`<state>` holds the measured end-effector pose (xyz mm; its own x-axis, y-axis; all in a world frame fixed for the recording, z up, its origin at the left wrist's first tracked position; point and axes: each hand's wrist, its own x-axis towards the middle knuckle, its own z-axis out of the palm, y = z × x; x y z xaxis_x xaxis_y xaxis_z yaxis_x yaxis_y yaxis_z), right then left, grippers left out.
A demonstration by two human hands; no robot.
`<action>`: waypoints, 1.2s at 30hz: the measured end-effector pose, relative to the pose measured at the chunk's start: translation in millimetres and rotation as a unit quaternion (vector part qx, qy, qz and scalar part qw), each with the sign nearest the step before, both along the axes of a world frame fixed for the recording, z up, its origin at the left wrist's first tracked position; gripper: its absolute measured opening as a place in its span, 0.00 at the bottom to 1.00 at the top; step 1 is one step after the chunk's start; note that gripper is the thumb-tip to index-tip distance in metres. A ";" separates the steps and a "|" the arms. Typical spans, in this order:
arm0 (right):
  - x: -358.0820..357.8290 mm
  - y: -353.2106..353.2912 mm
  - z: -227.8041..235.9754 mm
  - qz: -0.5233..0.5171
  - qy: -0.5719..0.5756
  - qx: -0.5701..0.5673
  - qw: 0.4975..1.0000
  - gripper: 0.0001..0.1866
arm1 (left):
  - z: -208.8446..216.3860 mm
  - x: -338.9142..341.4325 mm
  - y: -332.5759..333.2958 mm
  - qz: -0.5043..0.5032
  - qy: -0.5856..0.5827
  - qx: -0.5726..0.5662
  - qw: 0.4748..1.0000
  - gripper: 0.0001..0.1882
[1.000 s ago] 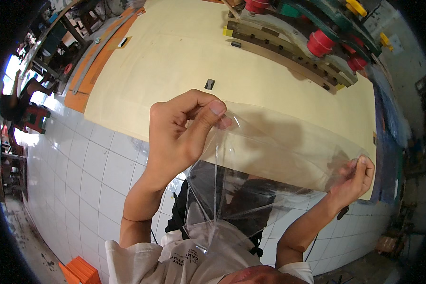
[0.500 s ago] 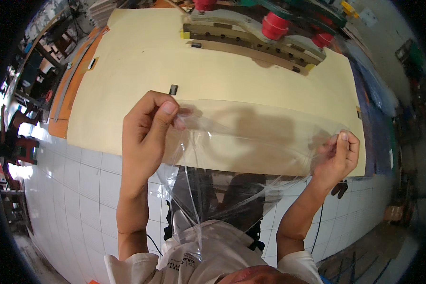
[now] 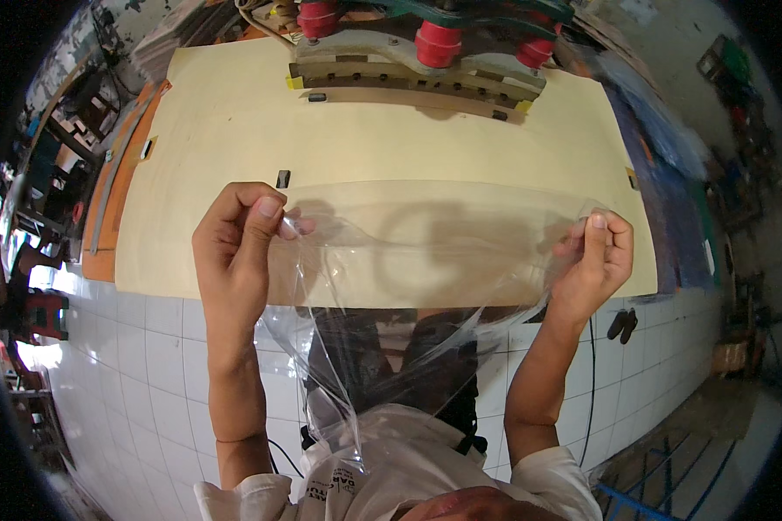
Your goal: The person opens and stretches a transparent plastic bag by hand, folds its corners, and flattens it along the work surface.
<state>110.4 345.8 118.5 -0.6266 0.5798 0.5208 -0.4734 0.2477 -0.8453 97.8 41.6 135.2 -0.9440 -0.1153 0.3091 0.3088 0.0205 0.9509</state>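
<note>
A clear plastic sheet (image 3: 408, 269) stretches between my two hands, its far edge over the cream-coloured table top and its near part hanging down in folds over my lap. My left hand (image 3: 243, 230) pinches one far corner between thumb and fingers. At the opposite corner, my right hand (image 3: 601, 247) has the sheet pinched between thumb and forefinger. A small dark block (image 3: 283, 179) lies on the table top (image 3: 408, 143) just beyond my left hand. Whether the sheet is one layer or a bag, I cannot tell.
At the far side stands a machine with a long metal bar (image 3: 417, 85) and red cylinders (image 3: 438, 43). An orange board (image 3: 104, 247) borders the table on the left. Bluish plastic sheeting (image 3: 669, 217) lies along the right side. Dark footwear (image 3: 621, 326) sits on the tiled floor (image 3: 148, 365).
My view has turned, so the table and machine appear farther left and the machine higher. Both hands still pinch the plastic sheet, which stays stretched between them.
</note>
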 end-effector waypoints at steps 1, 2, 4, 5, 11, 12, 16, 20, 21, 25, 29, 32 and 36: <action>-0.1 -0.1 -0.3 -0.002 0.001 -0.001 1.000 0.06 | 0.5 0.0 -0.4 0.002 0.000 -0.006 1.000 0.09; -0.4 -0.8 -0.7 -0.012 0.007 0.006 1.000 0.06 | 1.2 0.3 -0.2 -0.001 0.001 -0.007 1.000 0.09; 0.7 -2.7 -1.2 -0.024 0.014 0.013 1.000 0.06 | 2.3 0.9 0.6 0.010 0.005 -0.012 1.000 0.09; 1.8 -4.0 -1.3 -0.043 0.002 0.034 0.999 0.07 | 2.6 0.7 -0.2 0.006 0.007 -0.012 1.000 0.09; -2.9 0.8 -1.5 -0.099 -0.001 0.131 0.986 0.09 | 7.0 0.7 0.4 0.047 0.062 -0.083 0.993 0.09; -4.7 -0.2 0.4 -0.098 0.011 0.141 0.985 0.08 | 10.6 1.0 -0.5 0.074 0.053 -0.130 0.987 0.10; -9.4 -2.8 14.1 -0.110 -0.001 0.163 0.980 0.07 | 26.9 -6.8 3.0 0.111 0.023 -0.237 0.965 0.11; -20.7 -6.5 22.8 -0.096 -0.045 0.172 0.979 0.06 | 25.7 -27.8 -1.4 0.143 0.061 -0.286 0.946 0.08; -26.1 -5.6 22.4 -0.095 -0.065 0.173 0.978 0.06 | 31.4 -30.0 1.2 0.125 0.031 -0.261 0.957 0.08; -55.8 -1.7 8.8 -0.087 -0.157 0.161 0.971 0.04 | 17.7 -62.5 -10.7 0.110 0.015 -0.338 0.935 0.08; -80.3 -1.5 -5.6 -0.093 -0.222 0.219 0.946 0.04 | 7.5 -90.7 -13.8 0.103 -0.049 -0.396 0.911 0.10; -93.0 -0.2 -10.5 -0.087 -0.269 0.223 0.933 0.05 | -1.7 -111.9 -15.2 0.090 -0.078 -0.407 0.906 0.11; -111.1 -0.1 -7.9 -0.110 -0.311 0.257 0.908 0.05 | -1.9 -135.6 -16.1 0.088 -0.060 -0.466 0.878 0.11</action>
